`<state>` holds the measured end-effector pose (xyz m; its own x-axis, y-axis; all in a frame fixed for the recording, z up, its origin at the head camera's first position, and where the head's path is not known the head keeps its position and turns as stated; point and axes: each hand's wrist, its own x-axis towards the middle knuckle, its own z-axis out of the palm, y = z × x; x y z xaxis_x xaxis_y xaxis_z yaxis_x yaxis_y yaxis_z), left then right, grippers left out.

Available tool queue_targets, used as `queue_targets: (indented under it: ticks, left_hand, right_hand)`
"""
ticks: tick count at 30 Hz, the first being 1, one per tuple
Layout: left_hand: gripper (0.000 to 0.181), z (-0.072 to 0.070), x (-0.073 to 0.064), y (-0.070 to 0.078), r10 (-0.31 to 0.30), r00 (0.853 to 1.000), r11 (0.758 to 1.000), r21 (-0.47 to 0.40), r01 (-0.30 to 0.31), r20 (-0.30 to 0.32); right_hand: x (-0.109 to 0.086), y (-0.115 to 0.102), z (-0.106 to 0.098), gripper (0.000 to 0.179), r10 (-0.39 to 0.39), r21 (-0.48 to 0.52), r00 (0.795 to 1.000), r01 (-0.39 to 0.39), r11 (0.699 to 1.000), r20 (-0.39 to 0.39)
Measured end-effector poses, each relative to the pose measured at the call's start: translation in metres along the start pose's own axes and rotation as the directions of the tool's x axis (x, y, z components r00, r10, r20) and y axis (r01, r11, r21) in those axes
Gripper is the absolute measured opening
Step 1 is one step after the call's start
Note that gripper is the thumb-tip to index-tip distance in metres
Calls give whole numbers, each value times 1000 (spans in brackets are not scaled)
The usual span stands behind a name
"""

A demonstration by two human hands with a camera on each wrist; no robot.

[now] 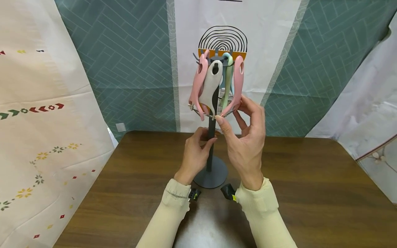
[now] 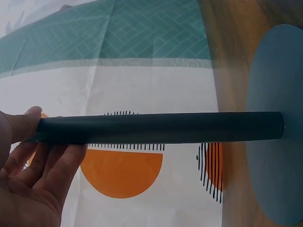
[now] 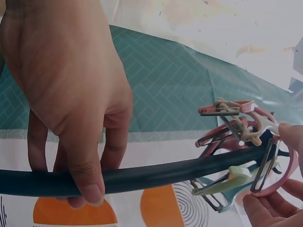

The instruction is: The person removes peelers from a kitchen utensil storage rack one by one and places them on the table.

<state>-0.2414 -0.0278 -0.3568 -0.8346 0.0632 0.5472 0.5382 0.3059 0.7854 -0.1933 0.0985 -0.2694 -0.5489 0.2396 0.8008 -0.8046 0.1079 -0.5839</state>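
Observation:
A dark stand rises from a round base point(image 1: 214, 179), with several Y-shaped peelers hung from hooks round its top. My left hand point(image 1: 194, 151) grips the pole point(image 2: 165, 127) below the peelers, thumb and fingers on opposite sides. With my right hand point(image 1: 247, 146) I pinch the head end of a pink peeler point(image 1: 238, 75) at the rack's right side. Beside it hang a white peeler point(image 1: 210, 82), another pink peeler point(image 1: 198, 82) at the left and a light green peeler point(image 1: 227, 81). In the right wrist view, their metal blades face the pole's lower end.
The stand is on a brown wooden table point(image 1: 130, 193). Behind it hangs a teal and white patterned cloth point(image 1: 136, 69), with a cream printed cloth point(image 1: 46, 137) at the left. Bare hooks point(image 1: 195, 56) stick out at the rack's left top.

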Motion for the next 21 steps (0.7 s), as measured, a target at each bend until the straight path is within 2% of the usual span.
queue_targets:
  ticks: [4, 12, 21]
  left_hand:
    - [22, -1, 1, -1, 9, 1000, 1000, 5, -9, 5]
    - [22, -3, -3, -4, -18, 1000, 1000, 10, 18, 14]
    - [21, -1, 1, 1, -15, 1000, 1000, 18, 15, 4]
  right_hand:
    - [-1, -2, -3, 68, 17, -39, 1000, -16, 999, 20]
    - [-8, 4, -13, 78, 41, -162, 996, -28, 986, 76]
    - [-6, 0, -34, 85, 70, -298, 992, -35, 954, 108]
